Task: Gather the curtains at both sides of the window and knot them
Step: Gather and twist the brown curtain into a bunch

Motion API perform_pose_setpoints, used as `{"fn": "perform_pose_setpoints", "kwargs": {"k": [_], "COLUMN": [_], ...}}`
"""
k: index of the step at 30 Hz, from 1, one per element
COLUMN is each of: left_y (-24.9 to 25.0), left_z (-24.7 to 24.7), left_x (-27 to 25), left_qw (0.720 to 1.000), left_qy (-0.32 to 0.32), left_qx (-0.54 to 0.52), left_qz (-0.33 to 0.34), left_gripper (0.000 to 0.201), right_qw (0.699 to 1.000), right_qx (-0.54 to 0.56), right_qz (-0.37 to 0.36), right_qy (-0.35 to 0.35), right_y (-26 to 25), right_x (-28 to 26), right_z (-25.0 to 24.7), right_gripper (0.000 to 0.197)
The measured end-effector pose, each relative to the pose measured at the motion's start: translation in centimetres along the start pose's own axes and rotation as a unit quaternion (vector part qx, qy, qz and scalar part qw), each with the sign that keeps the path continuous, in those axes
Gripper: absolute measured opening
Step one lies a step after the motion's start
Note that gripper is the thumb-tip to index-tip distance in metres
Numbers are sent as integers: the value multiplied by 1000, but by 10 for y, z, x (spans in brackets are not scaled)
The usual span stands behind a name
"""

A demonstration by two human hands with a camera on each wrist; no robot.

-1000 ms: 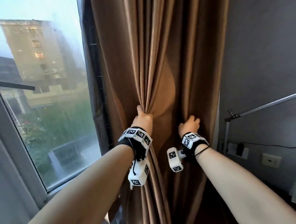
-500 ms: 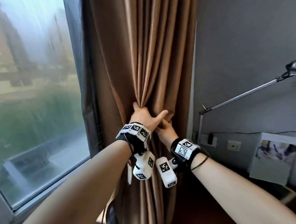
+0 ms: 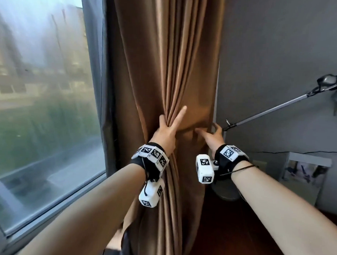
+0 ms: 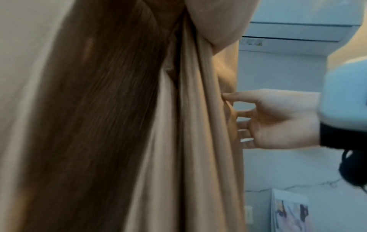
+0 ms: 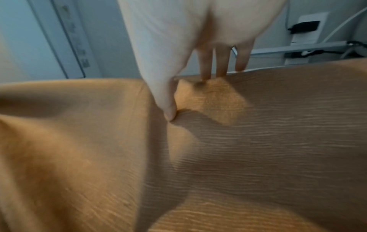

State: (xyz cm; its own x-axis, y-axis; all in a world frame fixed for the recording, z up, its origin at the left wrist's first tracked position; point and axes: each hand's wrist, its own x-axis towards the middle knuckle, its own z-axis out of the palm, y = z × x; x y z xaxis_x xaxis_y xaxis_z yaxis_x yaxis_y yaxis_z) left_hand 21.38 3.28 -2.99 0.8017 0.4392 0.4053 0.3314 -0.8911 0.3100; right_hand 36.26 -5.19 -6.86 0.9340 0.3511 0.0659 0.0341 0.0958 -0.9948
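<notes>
A brown pleated curtain (image 3: 159, 68) hangs between the window and the grey wall. My left hand (image 3: 172, 116) grips a bunch of its folds at mid height, thumb on the left, index finger pointing straight up along the cloth; its other fingers are hidden. My right hand (image 3: 207, 130) is at the curtain's right edge. In the left wrist view the right hand (image 4: 234, 113) has its thumb on the front of the curtain (image 4: 198, 141) and its fingers slipped behind the edge. The right wrist view shows the thumb (image 5: 168, 109) dented into the cloth (image 5: 258, 141).
The window (image 3: 38, 101) fills the left, with a dark grey liner (image 3: 101, 85) along the curtain. A desk lamp arm (image 3: 272, 111) slants across the wall at the right, its base (image 3: 226, 192) on a dark wooden desk (image 3: 236, 238). A picture board (image 3: 305, 173) leans on the wall.
My right hand has left its place beside the left hand and moved right to the curtain's edge. The left index finger has straightened upward. The left hand keeps its grip.
</notes>
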Motion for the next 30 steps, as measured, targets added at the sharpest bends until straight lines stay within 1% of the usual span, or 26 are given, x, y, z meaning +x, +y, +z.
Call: {"fn": "perform_pose_setpoints", "kwargs": {"k": [1,2,3,5,7,9,10,12,13,14,16,17,18,19,21,22,24,25,27,28,30], "left_y": [0,0,0,3,6,11,13,17,19,20,22,22,21,21,23,24,26,28,29,30,33], "left_z": [0,1,2,4,9,13,15,18,18,19,19,19,19,19,22,23,25,26,28,31,35], "left_x": [0,1,3,12,22,32,34,37,37,37,36,35,34,33,29,28,27,27,28,30,33], "left_qw": [1000,999,1000,999,992,985,983,981,980,978,980,982,984,987,991,991,990,989,984,983,984], "left_qy": [3,-1,-7,9,42,61,65,62,63,70,74,68,61,52,41,36,23,25,45,57,57], "left_qx": [18,26,16,-19,-71,-110,-121,-125,-123,-115,-80,-64,-47,-27,9,25,67,87,117,126,131], "left_qz": [18,20,4,-44,-91,-118,-123,-131,-145,-158,-169,-167,-160,-152,-129,-123,-118,-120,-124,-118,-102], "left_gripper": [96,97,93,72,53,41,38,56,63,62,48,43,42,43,50,54,62,68,79,84,91], "right_qw": [999,998,998,996,988,975,968,959,959,958,953,950,950,955,977,984,987,986,984,983,982], "right_qx": [24,30,25,16,10,-7,-14,-22,-22,-14,21,48,59,59,6,-36,-112,-133,-146,-155,-164], "right_qz": [9,2,-11,-33,-64,-112,-136,-156,-146,-126,-62,-20,11,28,25,18,22,16,-5,-18,-40], "right_qy": [-29,-48,-62,-87,-138,-193,-213,-234,-243,-259,-295,-308,-307,-291,-211,-174,-117,-101,-97,-97,-86], "right_y": [0,5,10,5,-7,-10,-11,-10,-7,-4,2,6,11,14,29,37,52,56,58,57,57], "right_x": [5,14,21,15,-4,-18,-24,-27,-24,-19,-5,2,12,21,50,65,91,101,109,112,120], "right_z": [-1,0,0,1,7,18,23,29,30,29,24,22,20,19,16,13,9,7,3,1,-2], "right_gripper": [84,74,61,38,23,24,27,32,33,30,23,24,25,24,11,15,54,66,76,78,78]}}
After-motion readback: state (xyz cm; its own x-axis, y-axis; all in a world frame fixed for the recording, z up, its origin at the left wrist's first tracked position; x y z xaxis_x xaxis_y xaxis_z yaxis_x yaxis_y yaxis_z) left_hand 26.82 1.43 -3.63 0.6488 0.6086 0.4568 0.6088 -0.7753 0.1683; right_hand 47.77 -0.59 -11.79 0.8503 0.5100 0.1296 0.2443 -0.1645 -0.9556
